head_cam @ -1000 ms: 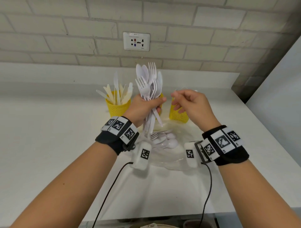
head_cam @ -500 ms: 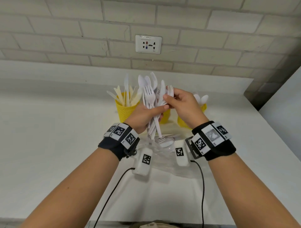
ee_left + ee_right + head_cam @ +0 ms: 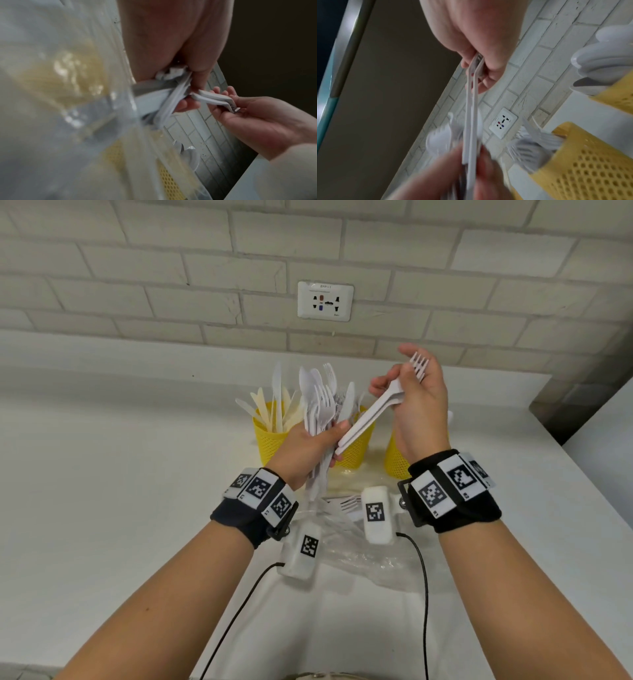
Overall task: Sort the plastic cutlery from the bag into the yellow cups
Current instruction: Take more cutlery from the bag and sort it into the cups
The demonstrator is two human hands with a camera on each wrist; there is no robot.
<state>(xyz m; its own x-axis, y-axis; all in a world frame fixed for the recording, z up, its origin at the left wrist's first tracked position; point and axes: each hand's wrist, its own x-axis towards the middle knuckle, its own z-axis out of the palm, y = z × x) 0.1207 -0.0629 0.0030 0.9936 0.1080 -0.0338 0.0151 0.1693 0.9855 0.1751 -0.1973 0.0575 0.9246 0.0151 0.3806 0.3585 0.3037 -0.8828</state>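
Note:
My left hand (image 3: 310,446) grips a bunch of white plastic cutlery (image 3: 320,409), forks and spoons standing upright. My right hand (image 3: 416,402) pinches two white forks (image 3: 371,416) near their heads, handles slanting down toward the left hand (image 3: 436,174); the same forks (image 3: 471,121) show in the right wrist view. Three yellow mesh cups stand behind: the left cup (image 3: 270,440) holds knives, the middle cup (image 3: 356,440) holds forks (image 3: 532,143), and the right cup (image 3: 395,457) holds spoons (image 3: 604,56). The clear plastic bag (image 3: 363,556) lies on the counter under my wrists.
The white counter (image 3: 120,491) meets a pale brick wall with a power socket (image 3: 325,301). A grey corner (image 3: 579,405) rises at the right. A few forks (image 3: 349,503) lie in the bag's mouth. Cables (image 3: 424,594) hang from both wrist cameras.
My right hand reached into the bunch, took two forks and lifted them up and to the right, away from the left hand. The left hand kept holding the bunch.

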